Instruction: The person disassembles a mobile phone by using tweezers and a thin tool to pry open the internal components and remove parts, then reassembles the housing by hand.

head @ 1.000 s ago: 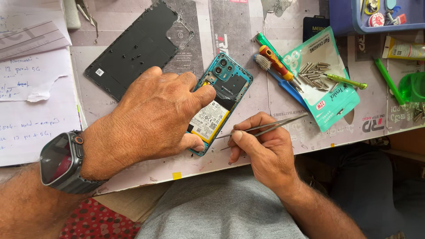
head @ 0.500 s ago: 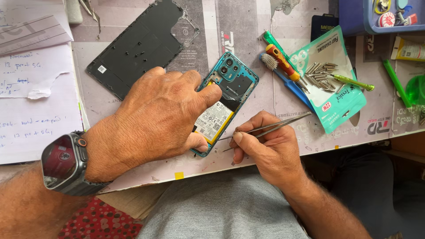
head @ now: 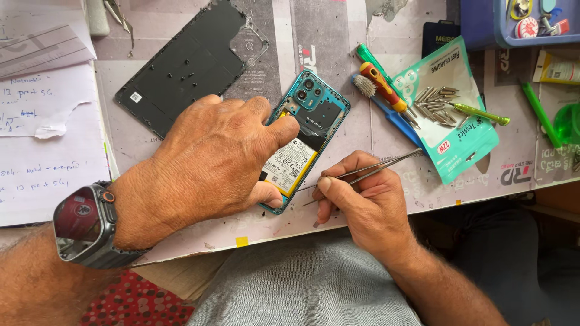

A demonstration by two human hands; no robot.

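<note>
- I see the opened phone (head: 309, 130) lying back-up and tilted on the surface (head: 338, 54); teal frame, camera cluster at its upper end, white-and-yellow battery exposed in the middle
- left hand (head: 211, 160) lies over the phone's left side, curled round it; one fingertip presses the frame just below the cameras, the thumb sits at the phone's bottom corner; grasping the phone
- smartwatch (head: 81, 223) on the left wrist, well left of and below the phone
- right hand (head: 362, 202) just right of the phone's lower end, pinched tight on metal tweezers (head: 368, 172); tips point at the phone's lower right edge; I cannot tell if they touch it
- black back cover (head: 187, 66) lies flat up-left of the phone, near but apart; tiny screws sit on it
- teal packet (head: 453, 127) right of the phone, loose metal bits piled on it; orange-handled screwdriver (head: 386, 87) and small brush (head: 364, 86) between packet and phone; green screwdriver (head: 480, 113) across the packet
- handwritten paper sheets (head: 42, 121) far left of the phone; blue tray (head: 513, 24) far up-right
</note>
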